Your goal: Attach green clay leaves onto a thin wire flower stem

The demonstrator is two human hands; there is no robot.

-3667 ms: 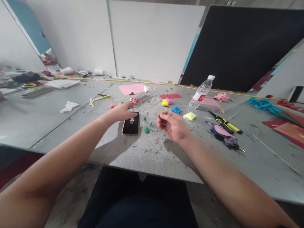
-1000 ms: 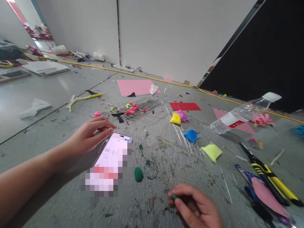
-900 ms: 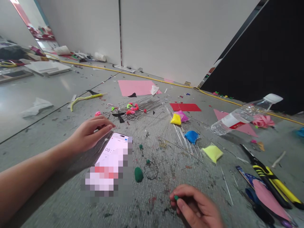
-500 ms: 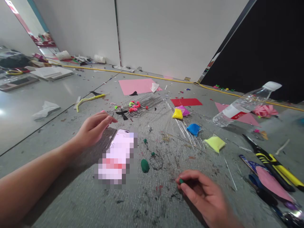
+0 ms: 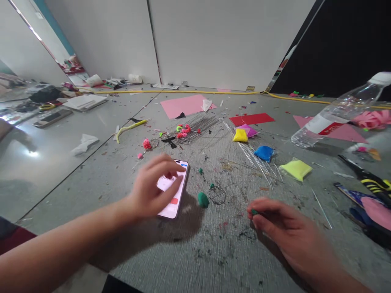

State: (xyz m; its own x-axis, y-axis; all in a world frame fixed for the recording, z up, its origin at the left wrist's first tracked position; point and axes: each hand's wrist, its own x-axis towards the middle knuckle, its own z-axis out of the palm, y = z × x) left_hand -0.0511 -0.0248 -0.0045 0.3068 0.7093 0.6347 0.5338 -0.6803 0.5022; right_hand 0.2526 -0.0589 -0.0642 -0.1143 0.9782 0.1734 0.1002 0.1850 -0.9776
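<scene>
My left hand [image 5: 154, 187] is over a phone [image 5: 171, 211] that lies face up with its screen lit. The fingers are bent forward, with the thumb apart and nothing between them; whether a fingertip touches the screen I cannot tell. My right hand [image 5: 287, 228] pinches a small piece of dark green clay [image 5: 254, 212] between thumb and fingers, just above the grey surface. Between the hands lie a larger lump of green clay [image 5: 203, 199] and a wire ring [image 5: 216, 195] with a green bit at its edge. Another green bit [image 5: 200, 171] lies farther back.
Packets of yellow [image 5: 240, 135], blue [image 5: 264, 153] and pale yellow clay [image 5: 296, 169] lie beyond my right hand, beside thin wires [image 5: 256, 162]. A plastic bottle [image 5: 332, 118] leans at the right, near yellow-black pliers [image 5: 372, 181]. Pink-red flower pieces [image 5: 183, 132] lie farther back.
My left hand has moved right, from beside the phone's top to over its screen. The view has shifted left. My right hand still pinches the green clay.
</scene>
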